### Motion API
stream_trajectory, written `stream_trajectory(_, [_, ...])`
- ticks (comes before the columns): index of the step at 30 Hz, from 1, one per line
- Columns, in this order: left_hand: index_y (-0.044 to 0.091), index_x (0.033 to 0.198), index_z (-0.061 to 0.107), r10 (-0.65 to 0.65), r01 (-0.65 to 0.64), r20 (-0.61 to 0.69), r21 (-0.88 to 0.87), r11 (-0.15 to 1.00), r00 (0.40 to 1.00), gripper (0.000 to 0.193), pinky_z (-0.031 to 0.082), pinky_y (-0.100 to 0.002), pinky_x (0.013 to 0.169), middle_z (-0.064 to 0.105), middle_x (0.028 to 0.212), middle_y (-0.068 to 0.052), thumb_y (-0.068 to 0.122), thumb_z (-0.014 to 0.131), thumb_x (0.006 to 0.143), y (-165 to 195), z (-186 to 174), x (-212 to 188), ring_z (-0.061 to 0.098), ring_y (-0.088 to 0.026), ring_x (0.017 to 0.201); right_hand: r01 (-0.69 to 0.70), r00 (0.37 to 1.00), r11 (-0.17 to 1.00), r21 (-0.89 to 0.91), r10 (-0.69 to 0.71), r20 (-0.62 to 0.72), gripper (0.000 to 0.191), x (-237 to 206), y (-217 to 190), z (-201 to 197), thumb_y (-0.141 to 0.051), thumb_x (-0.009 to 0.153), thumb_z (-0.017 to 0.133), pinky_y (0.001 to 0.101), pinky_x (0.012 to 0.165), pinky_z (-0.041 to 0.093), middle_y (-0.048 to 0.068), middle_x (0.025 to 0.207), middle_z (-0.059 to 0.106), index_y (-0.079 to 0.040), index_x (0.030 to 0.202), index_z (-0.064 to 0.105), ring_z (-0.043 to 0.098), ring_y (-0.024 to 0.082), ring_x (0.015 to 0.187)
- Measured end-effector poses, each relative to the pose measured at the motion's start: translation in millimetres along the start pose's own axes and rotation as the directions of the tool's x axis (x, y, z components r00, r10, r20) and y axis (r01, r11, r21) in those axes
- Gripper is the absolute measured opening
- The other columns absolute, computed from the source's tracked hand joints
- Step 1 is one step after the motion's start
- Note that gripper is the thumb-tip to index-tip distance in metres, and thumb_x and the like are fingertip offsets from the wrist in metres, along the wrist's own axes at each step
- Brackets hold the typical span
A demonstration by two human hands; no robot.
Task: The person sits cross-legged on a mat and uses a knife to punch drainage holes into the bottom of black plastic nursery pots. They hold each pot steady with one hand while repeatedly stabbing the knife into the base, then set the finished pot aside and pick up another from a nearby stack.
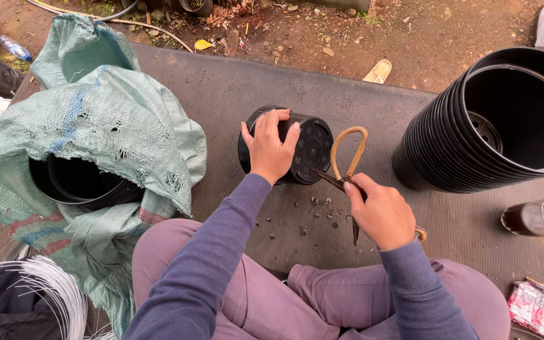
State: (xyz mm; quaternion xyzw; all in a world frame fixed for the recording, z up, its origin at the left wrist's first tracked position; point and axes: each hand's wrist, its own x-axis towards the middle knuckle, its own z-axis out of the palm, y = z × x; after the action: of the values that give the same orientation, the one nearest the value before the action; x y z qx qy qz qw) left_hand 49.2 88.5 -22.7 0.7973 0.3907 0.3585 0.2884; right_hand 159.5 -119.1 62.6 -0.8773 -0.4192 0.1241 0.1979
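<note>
Mid-step: boring drainage holes in black pot (303,148), steadied on its side by left hand (269,151); right hand (382,214) grasping scissors (346,170) beside its base. Next probably calls for firm twisting.

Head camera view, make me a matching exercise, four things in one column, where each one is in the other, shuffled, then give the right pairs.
1. black pot
2. scissors
3. pot stack
4. green sack

A. on the mat's right side, nested, lying sideways
B. on the left, draped over more black pots
C. under the left hand, on its side
D. in the right hand, tip at the pot's base

Pairs: 1-C, 2-D, 3-A, 4-B
</note>
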Motion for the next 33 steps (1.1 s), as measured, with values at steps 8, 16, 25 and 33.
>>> stream_trajectory(8, [0.014, 0.113, 0.059, -0.002, 0.002, -0.001, -0.001, 1.0, 1.0, 0.026, 0.004, -0.072, 0.12, 0.067, 0.126, 0.004, 0.035, 0.062, 0.097, -1.2, 0.8, -0.1, 0.055, -0.023, 0.132, 0.003, 1.0, 1.0, -0.022, -0.003, 0.009, 0.025, -0.6, -2.5, -2.2, -0.04, 0.097, 0.059, 0.0533, 0.061, 0.053, 0.015, 0.072, 0.072, -0.019, 0.103, 0.073, 0.069, 0.041, 0.071])
stream_trajectory(16, [0.014, 0.114, 0.06, -0.002, 0.002, 0.006, 0.002, 1.0, 1.0, 0.027, 0.003, -0.073, 0.12, 0.066, 0.126, 0.004, 0.035, 0.062, 0.097, -1.4, 1.4, 0.0, 0.054, -0.023, 0.133, 0.026, 1.0, 0.999, -0.032, -0.026, 0.008, 0.025, -1.3, -3.4, -3.6, -0.039, 0.098, 0.059, 0.0517, 0.058, 0.053, 0.014, 0.069, 0.071, -0.018, 0.101, 0.073, 0.069, 0.04, 0.066])
stream_trajectory(25, [0.014, 0.114, 0.06, -0.015, 0.015, 0.018, 0.01, 1.0, 1.0, 0.028, 0.002, -0.073, 0.12, 0.065, 0.127, 0.003, 0.037, 0.061, 0.097, -0.2, 2.2, 0.1, 0.052, -0.023, 0.134, 0.023, 1.0, 0.999, -0.044, -0.022, 0.021, 0.024, -1.0, -3.6, -5.7, -0.038, 0.097, 0.059, 0.0499, 0.055, 0.053, 0.012, 0.066, 0.071, -0.019, 0.1, 0.073, 0.069, 0.037, 0.062])
stream_trajectory(33, [0.013, 0.114, 0.059, -0.007, 0.007, 0.008, 0.021, 1.0, 1.0, 0.029, 0.003, -0.073, 0.12, 0.065, 0.128, 0.004, 0.037, 0.06, 0.097, 2.8, 3.4, -2.0, 0.052, -0.023, 0.134, 0.041, 0.999, 0.993, -0.11, -0.044, -0.025, 0.024, -4.8, -6.2, -4.2, -0.039, 0.098, 0.058, 0.0528, 0.056, 0.053, 0.012, 0.07, 0.071, -0.019, 0.098, 0.072, 0.069, 0.04, 0.065])
